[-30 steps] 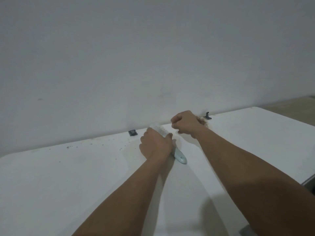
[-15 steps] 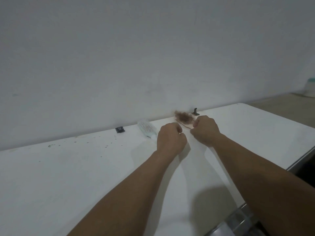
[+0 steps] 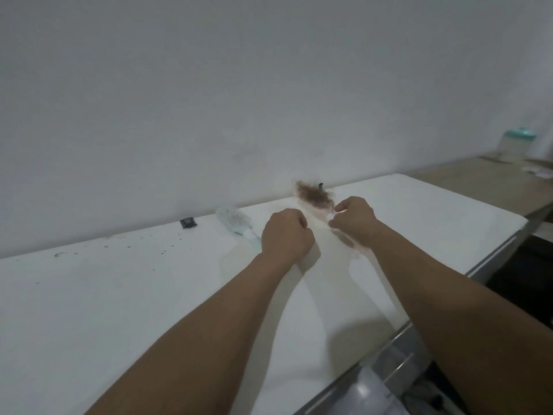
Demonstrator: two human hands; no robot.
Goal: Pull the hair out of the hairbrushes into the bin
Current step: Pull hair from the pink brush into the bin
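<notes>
A pale teal hairbrush (image 3: 236,221) lies on the white table (image 3: 119,295) near the wall, bristles up, with nothing touching it. To its right lies a pinkish hairbrush (image 3: 314,197) matted with brown hair. My right hand (image 3: 354,223) is closed on that brush's handle end, just in front of the hair. Between the two brushes my left hand (image 3: 285,235) hovers as a fist, and I see nothing held in it. No bin is clearly in view.
A small black object (image 3: 188,223) sits by the wall, left of the teal brush. Dark crumbs dot the table's far left. A jar with a teal lid (image 3: 514,145) stands on a wooden surface at far right. Below the table's right edge shows a white rounded object (image 3: 368,393).
My left hand has let go of the teal brush, which now lies by the wall. Both hands have shifted right to the hair-filled brush. The view has turned right.
</notes>
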